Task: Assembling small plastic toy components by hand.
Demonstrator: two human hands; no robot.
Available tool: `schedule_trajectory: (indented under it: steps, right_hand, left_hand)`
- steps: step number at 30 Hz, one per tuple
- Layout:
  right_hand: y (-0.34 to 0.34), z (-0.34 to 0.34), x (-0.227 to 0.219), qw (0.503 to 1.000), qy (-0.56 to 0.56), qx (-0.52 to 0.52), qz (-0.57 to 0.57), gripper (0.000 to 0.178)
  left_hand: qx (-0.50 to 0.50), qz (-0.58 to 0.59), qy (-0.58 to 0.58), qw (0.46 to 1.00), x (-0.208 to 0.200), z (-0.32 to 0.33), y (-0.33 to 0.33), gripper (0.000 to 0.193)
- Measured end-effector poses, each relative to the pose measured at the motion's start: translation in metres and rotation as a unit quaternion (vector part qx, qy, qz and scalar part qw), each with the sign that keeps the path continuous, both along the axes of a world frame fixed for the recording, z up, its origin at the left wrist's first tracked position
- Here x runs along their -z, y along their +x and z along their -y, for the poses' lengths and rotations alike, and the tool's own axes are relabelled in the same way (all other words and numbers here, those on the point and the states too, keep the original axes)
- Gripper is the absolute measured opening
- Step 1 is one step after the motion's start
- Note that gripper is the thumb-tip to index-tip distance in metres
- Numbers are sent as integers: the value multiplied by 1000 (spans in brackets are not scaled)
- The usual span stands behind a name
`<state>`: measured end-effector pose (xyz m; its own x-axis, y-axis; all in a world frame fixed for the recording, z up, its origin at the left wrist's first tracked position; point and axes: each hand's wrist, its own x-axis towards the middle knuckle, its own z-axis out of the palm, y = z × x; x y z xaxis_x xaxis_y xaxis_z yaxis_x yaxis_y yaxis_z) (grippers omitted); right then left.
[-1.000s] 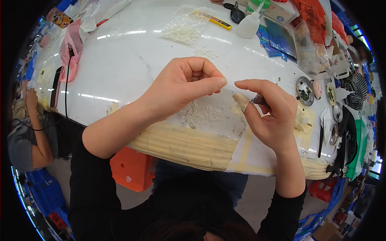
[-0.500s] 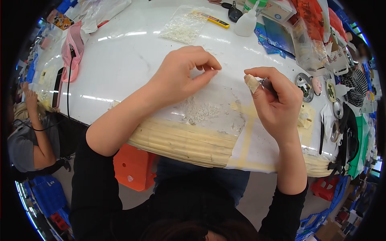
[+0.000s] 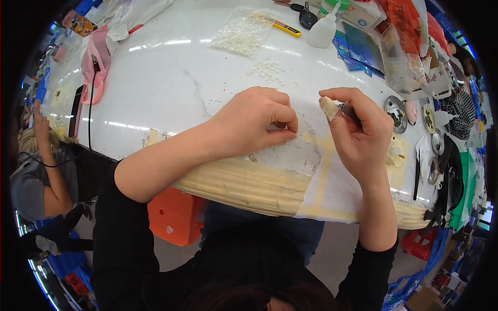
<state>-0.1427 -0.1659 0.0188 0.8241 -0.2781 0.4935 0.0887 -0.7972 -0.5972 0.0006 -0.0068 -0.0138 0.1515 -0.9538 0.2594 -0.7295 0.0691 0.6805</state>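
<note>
My left hand (image 3: 262,120) is closed in a pinch low over the table, thumb and forefinger together. Whatever its fingertips may hold is too small to make out. Below it, partly hidden, lies a scatter of tiny white bits (image 3: 274,153) by the taped table edge. My right hand (image 3: 363,129) is raised to the right, its fingers curled round a small dark metal tool (image 3: 349,110), most of which the palm hides. Beige tape (image 3: 329,108) wraps the thumb tip. Farther back, a second scatter of white bits (image 3: 267,70) lies on the white tabletop (image 3: 161,78).
A plastic bag of white bits (image 3: 241,39), a yellow cutter knife (image 3: 286,28) and a squeeze bottle (image 3: 322,31) stand or lie at the back. Round metal tins (image 3: 396,115) are on the right. A pink mesh pouch (image 3: 96,62) lies left, near another person's arm (image 3: 49,150).
My left hand has moved right and toward me, uncovering the far scatter of white bits and covering part of the near one. The right hand has hardly moved.
</note>
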Motion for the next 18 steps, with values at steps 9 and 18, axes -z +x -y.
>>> schedule_trajectory:
  steps: [9,18]
  right_hand:
    - [-1,0,0,1000,0,0,-9,22]
    - [-1,-5,1,1000,10,-14,-17,25]
  left_hand:
    - [-61,-351,29,934,-11,-4,1,9]
    - [-80,-634,51,768,-14,-5,4,21]
